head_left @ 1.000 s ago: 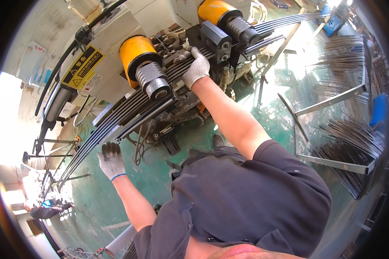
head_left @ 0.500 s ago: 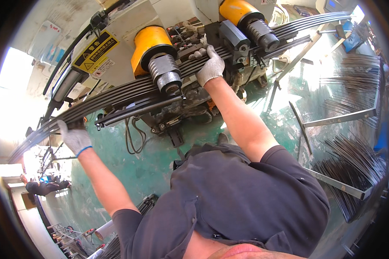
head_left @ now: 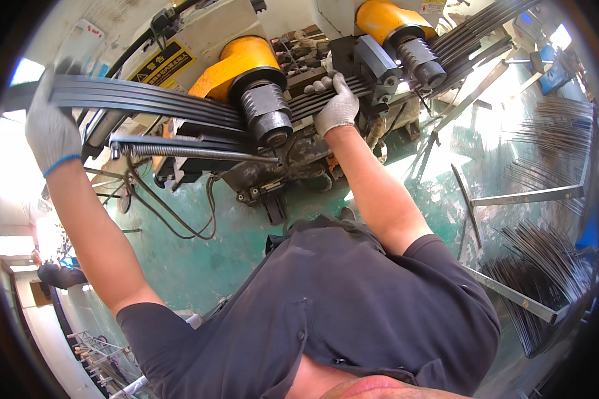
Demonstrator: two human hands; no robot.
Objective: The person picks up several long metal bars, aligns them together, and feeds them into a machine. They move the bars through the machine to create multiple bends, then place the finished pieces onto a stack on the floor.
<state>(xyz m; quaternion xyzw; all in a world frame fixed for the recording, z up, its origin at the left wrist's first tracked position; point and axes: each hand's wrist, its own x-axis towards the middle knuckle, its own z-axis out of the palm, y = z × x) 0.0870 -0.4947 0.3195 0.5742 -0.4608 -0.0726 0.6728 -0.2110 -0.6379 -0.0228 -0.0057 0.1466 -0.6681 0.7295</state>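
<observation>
Several dark metal bars [head_left: 146,103] run side by side across the machine, behind two ribbed steel rollers. My left hand [head_left: 52,130], in a whitish knit glove with a blue cuff, is closed around their left part, its fingertips blurred beyond the bars. My right hand [head_left: 337,110], gloved too, is closed over the bars between the rollers, fingers on the far side and thumb raised. Just left of it stands the left roller [head_left: 267,110] on a yellow arm [head_left: 236,61]. To its right are a grey steel block [head_left: 377,58] and the right roller [head_left: 420,64] under another yellow arm [head_left: 394,21].
A rod with a coil spring [head_left: 193,151] juts out below the bars, and black cables [head_left: 180,229] hang near it. At the right, bundles of thin dark rods [head_left: 546,266] rest on metal racks [head_left: 526,195]. Another person [head_left: 60,274] is at the far left.
My left hand has moved up and outward as the bars' left part swung upward. The left yellow arm has turned and the spring rod has levelled. My right hand stays between the rollers.
</observation>
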